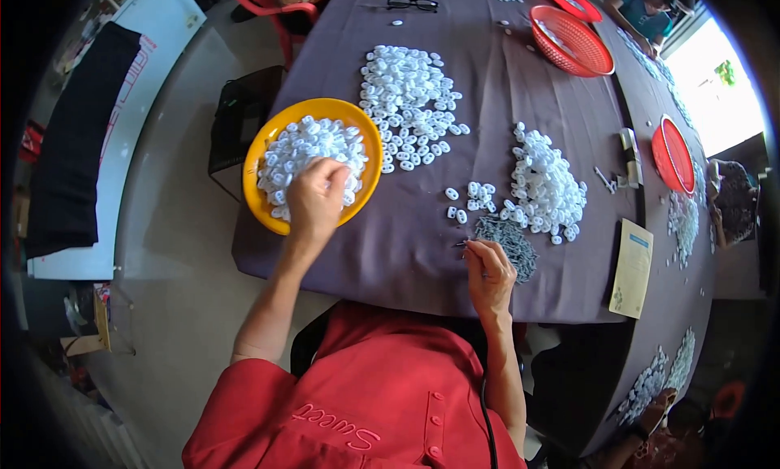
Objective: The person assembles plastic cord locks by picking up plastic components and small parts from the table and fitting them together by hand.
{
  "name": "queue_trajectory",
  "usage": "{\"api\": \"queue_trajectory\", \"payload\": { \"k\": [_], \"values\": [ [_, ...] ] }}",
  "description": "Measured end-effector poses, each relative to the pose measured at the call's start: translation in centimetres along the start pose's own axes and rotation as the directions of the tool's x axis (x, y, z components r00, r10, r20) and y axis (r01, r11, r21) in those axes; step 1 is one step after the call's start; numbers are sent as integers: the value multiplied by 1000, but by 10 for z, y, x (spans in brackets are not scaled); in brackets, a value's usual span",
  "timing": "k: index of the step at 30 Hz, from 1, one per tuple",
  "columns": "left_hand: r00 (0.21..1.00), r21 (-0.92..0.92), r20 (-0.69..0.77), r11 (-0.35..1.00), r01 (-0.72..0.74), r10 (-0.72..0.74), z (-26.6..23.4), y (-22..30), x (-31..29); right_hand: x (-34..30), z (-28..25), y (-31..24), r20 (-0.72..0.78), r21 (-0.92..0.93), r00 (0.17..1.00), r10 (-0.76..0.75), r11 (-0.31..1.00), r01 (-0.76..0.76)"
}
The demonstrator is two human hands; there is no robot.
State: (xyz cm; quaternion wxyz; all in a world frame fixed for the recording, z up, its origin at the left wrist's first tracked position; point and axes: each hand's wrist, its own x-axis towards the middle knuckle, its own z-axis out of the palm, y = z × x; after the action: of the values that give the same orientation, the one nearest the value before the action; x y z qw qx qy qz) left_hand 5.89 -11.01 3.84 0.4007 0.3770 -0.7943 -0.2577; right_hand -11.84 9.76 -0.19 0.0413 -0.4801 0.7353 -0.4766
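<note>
My left hand (315, 199) is over a yellow plate (372, 156) heaped with small white oval plastic pieces (305, 140) that have two holes each. Its fingers are curled together, and whatever they hold is hidden. My right hand (490, 275) is beside a heap of small thin grey pieces (516, 245) at the table's near side. Thumb and forefinger are pinched on a small dark piece (461, 244), too small to name. Just beyond that hand lie several loose white ovals (479, 197), next to a larger pile of them (543, 180).
Another white pile (406, 87) spreads behind the plate on the dark tablecloth (390, 241). Red baskets (571, 42) stand at the far right, and eyeglasses (413, 3) lie at the back. A beige booklet (631, 267) is near the right edge. Other people work along the adjoining table (650, 323).
</note>
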Motion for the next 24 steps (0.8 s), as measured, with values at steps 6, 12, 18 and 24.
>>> {"api": "queue_trajectory", "payload": {
  "k": [6,12,18,24],
  "values": [
    [999,145,13,988,46,-49,-5,-27,8,1,-12,8,-63,-89,996,63,994,-69],
    [997,215,-67,977,-10,25,0,-19,7,7,-18,17,-82,-193,996,31,980,-46],
    [997,-126,50,991,-48,54,28,22,-13,14,-6,7,35,-353,996,-84,931,91],
    [965,-232,250,973,-19,78,79,24,-44,36,14,2,106,-383,988,-110,913,143]
  ]
}}
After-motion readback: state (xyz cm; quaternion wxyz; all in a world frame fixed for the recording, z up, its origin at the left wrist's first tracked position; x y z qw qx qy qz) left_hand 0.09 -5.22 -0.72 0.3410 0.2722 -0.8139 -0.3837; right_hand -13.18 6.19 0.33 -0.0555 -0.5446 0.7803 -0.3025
